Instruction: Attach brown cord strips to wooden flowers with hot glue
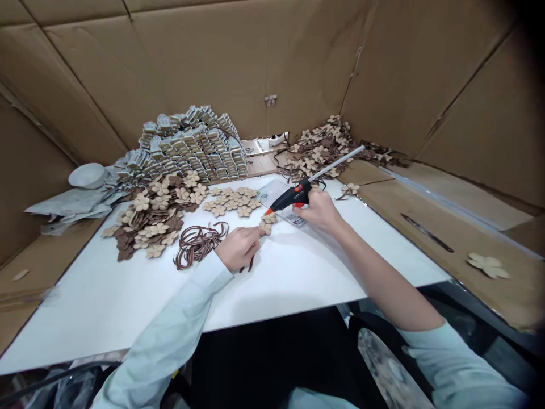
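Note:
My right hand [318, 211] is wrapped round the handle of a black and orange hot glue gun [290, 196]. A long whitish glue stick [338, 163] juts from its back. The gun's orange nozzle points down at a small beige flower cutout [268, 223] on the white board. My left hand [239, 248] is closed, with a fingertip at that flower's left edge. Dark brown ribbon ends [247, 267] poke out below my left hand; whether it grips them is hidden. Beside it lies a tangle of brown ribbon [198, 244]. Several beige flowers [233, 200] lie flat just beyond.
A heap of beige and brown flowers [157, 216] covers the board's left. Behind it rise stacked small bundles [191, 147] and a white bowl [87, 175]. More flowers with ribbons [321, 147] pile up at the back right. Cardboard walls [238, 62] enclose the board [298, 278].

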`<state>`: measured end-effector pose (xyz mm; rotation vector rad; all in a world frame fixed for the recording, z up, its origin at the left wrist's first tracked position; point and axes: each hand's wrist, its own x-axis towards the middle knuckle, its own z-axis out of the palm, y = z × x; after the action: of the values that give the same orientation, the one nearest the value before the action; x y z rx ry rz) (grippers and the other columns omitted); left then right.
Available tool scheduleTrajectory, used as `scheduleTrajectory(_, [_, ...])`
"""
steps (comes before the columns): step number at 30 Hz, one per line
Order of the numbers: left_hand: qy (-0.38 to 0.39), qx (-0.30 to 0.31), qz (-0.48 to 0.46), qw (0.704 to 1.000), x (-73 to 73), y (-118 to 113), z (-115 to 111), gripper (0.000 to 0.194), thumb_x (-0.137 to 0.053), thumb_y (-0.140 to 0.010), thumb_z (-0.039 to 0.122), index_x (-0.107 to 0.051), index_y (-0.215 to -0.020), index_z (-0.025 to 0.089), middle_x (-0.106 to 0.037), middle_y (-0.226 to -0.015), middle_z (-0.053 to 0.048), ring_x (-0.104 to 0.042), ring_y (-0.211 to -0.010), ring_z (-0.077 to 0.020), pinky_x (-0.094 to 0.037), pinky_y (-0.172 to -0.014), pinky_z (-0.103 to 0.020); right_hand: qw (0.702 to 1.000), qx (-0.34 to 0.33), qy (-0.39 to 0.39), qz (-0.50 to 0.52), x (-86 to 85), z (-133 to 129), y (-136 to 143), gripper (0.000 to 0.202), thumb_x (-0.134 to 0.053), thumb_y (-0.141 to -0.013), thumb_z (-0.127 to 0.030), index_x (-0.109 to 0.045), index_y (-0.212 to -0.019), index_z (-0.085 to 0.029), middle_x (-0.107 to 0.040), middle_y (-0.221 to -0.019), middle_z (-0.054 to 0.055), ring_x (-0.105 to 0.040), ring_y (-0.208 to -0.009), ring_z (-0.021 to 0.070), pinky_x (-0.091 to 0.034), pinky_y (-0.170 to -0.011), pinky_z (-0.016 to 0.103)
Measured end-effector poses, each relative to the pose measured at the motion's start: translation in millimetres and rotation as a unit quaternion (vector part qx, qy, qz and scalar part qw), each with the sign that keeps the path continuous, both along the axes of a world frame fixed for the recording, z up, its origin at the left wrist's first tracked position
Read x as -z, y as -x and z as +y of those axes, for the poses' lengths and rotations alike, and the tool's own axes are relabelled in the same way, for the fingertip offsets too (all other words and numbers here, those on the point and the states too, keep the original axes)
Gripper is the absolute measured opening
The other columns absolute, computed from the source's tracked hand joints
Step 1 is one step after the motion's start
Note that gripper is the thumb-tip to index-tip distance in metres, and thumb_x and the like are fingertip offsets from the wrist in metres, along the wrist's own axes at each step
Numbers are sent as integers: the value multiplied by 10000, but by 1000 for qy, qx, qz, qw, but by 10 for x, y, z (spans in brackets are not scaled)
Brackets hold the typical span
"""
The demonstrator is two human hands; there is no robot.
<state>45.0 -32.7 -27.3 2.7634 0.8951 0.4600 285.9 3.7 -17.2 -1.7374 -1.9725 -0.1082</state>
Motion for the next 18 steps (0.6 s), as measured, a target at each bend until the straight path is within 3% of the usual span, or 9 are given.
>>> scheduleTrajectory(3, [-24,3,28,999,9,-11,8,236,-348,-796,138,-485,-985,163,-592,-1033,-94,-526,-1007,-202,-407,-847,-340,998,54,22,-5,-4,-28,28,315,-480,-673,-380,-537,-838,-117,-598,-747,118,-558,-706,248,-407,-627,313])
scheduleTrajectory(5, [-20,3,27,999,2,-16,2,209,-342,-800,145,-484,-952,166,-600,-999,-89,-544,-960,-196,-418,-829,-332,997,55,42,-23,-10,-49,45,329,-476,-678,-389,-531,-865,-124,-604,-735,116,-561,-691,258,-398,-608,316])
scheduleTrajectory(10, [47,5,-21,999,1,29,-7,97,-379,-782,154,-471,-781,186,-595,-1033,-71,-565,-919,-167,-448,-790,-290,997,-23,49,-62,-14,-67,47,275,-485,-676,-357,-530,-829,-133,-587,-822,117,-551,-747,259,-388,-622,312])
scheduleTrajectory(18, [100,-20,-62,993,89,68,-29,43,-430,-770,189,-467,-750,192,-607,-1030,-66,-558,-988,-172,-444,-836,-293,993,-85,16,-76,31,-71,47,223,-484,-701,-316,-516,-822,-131,-523,-941,121,-522,-774,236,-399,-666,318])
